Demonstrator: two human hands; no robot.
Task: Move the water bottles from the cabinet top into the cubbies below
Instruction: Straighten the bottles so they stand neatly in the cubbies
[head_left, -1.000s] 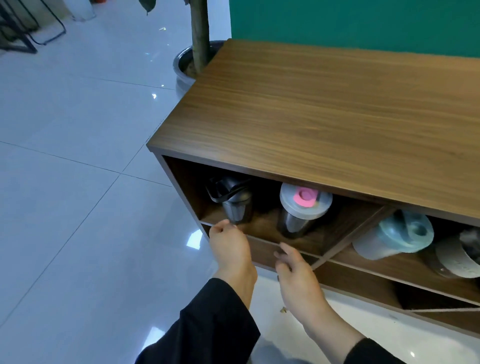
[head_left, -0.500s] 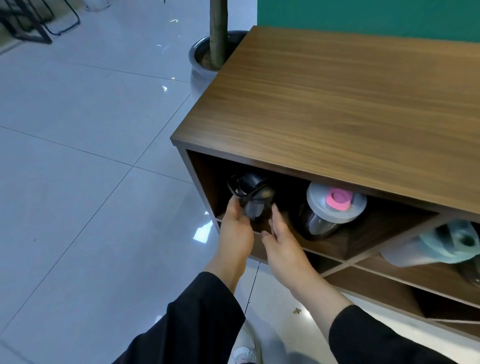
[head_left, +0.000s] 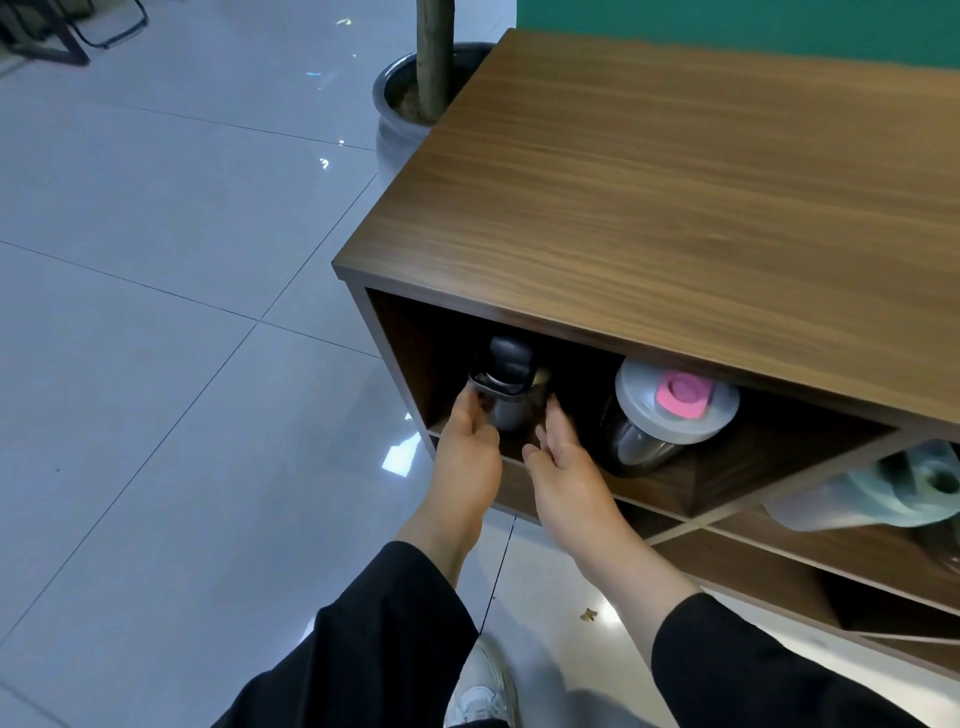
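A dark steel bottle with a black lid (head_left: 511, 395) stands in the leftmost upper cubby of the wooden cabinet (head_left: 675, 208). My left hand (head_left: 467, 457) curls its fingers around the bottle's left side just under the lid. My right hand (head_left: 563, 467) reaches in on the bottle's right side with straight, spread fingers close beside it. A steel bottle with a grey lid and pink tab (head_left: 675, 400) leans in the same cubby to the right. A pale teal bottle (head_left: 893, 493) lies in the adjoining cubby. No bottle stands on the visible part of the cabinet top.
A grey plant pot (head_left: 395, 114) with a trunk stands on the floor behind the cabinet's left end. Lower cubbies (head_left: 857, 608) open beneath the shelf. My shoe (head_left: 483, 696) is on the glossy tiled floor, and black chair legs (head_left: 62, 41) show at far top left.
Both hands have moved up from the cubby's front edge into the cubby to the black-lidded bottle. My left fingers have closed on its side. The view has shifted left.
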